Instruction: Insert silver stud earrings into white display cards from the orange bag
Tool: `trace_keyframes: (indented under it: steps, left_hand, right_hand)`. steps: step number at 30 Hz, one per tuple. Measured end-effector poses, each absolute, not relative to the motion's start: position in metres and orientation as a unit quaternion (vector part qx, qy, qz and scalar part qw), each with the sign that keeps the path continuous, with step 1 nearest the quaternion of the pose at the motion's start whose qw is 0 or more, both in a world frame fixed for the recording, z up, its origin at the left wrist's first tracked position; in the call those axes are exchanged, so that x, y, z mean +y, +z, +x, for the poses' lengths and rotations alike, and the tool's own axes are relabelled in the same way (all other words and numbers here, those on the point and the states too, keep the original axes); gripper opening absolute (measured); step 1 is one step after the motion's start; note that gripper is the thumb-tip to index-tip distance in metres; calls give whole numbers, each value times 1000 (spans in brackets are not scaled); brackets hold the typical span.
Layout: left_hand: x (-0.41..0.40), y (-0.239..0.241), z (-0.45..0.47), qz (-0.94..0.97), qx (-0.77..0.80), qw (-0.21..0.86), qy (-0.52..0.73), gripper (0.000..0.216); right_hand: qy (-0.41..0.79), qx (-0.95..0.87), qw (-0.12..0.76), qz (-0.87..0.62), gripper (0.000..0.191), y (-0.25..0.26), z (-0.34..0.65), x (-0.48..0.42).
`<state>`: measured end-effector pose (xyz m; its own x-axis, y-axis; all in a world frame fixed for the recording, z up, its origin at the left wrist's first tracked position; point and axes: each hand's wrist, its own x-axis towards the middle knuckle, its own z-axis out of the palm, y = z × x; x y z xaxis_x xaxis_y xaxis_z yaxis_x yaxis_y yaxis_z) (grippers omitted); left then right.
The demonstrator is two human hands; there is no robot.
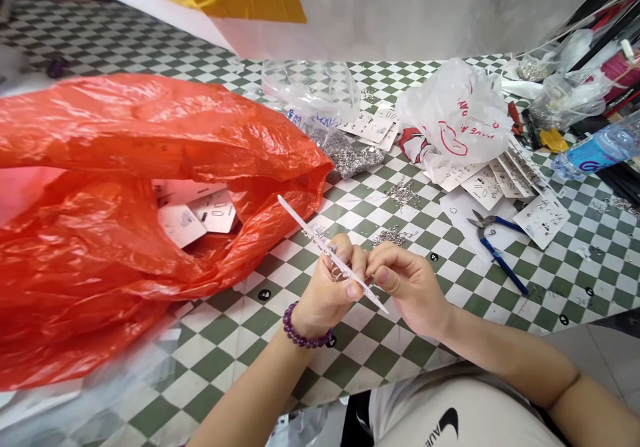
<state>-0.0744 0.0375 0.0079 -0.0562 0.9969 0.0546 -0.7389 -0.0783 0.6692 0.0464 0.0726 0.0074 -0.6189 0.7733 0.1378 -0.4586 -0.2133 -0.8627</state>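
My left hand [333,287], with a purple bead bracelet [306,330] at the wrist, grips a white jewelry card [313,235] that is seen nearly edge-on. Small silvery pieces show along the card's left face. My right hand [413,287] is at the card's right side, thumb and fingers pinched together close to the left fingertips. Whatever lies in that pinch is too small or hidden to make out. Just beyond the hands are small piles of silver metal bits [393,235]. Blue-handled pliers [500,250] lie to the right on white paper.
A large red plastic bag [125,127] with cards [217,210] inside fills the left. Behind are a clear bag of silver pieces [345,153], a white plastic bag [453,113] and fanned cards [543,217]. A water bottle [600,153] lies at right on the checkered tabletop [230,380].
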Motion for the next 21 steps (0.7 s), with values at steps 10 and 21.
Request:
trace_keyframes:
  steps: [10,21]
  left_hand:
    - [40,7,-73,254,261,637,680,59]
    - [38,5,-65,253,274,612,698,58]
  right_hand:
    - [762,-459,403,-214,17,7,44,73]
    - [693,-543,422,-217,8,8,50,72]
